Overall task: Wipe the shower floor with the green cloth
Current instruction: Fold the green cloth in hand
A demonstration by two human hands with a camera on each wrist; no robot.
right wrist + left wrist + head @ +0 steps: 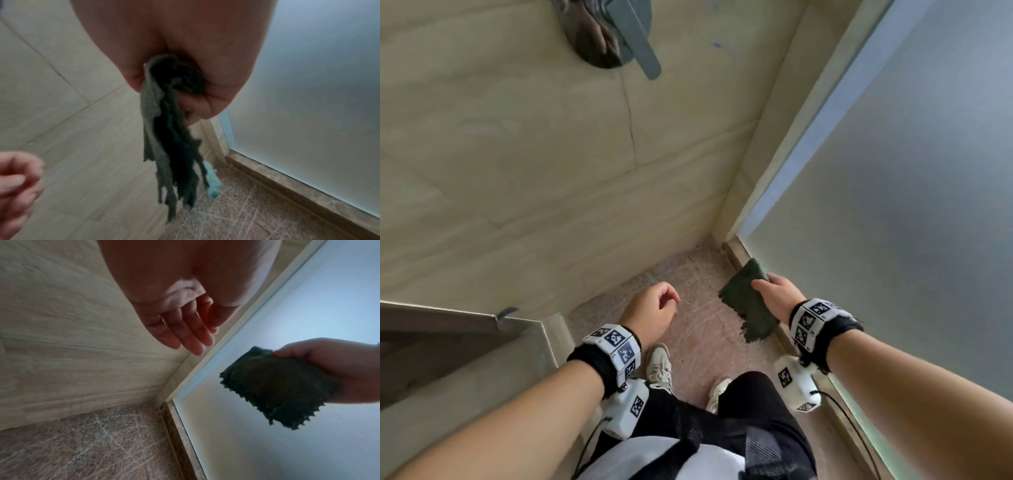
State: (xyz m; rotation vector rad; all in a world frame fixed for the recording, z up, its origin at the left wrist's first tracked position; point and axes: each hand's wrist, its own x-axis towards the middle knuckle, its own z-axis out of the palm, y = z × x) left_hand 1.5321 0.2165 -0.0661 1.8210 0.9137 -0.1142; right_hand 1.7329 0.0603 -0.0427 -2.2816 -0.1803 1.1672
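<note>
Dangling from my right hand (779, 297), the dark green frayed-edge cloth (748, 306) is hanging folded above the speckled brown stone shower floor (688, 329), beside the frosted glass panel (893, 205), fingers clamping it. Left hand (650, 311) is hovering loose, holding nothing. Risk: bunched folds would be wiping only a narrow strip.

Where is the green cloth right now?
The green cloth hangs from the right hand, on the right of the head view beside the frosted glass door, held up above the speckled shower floor.
</note>
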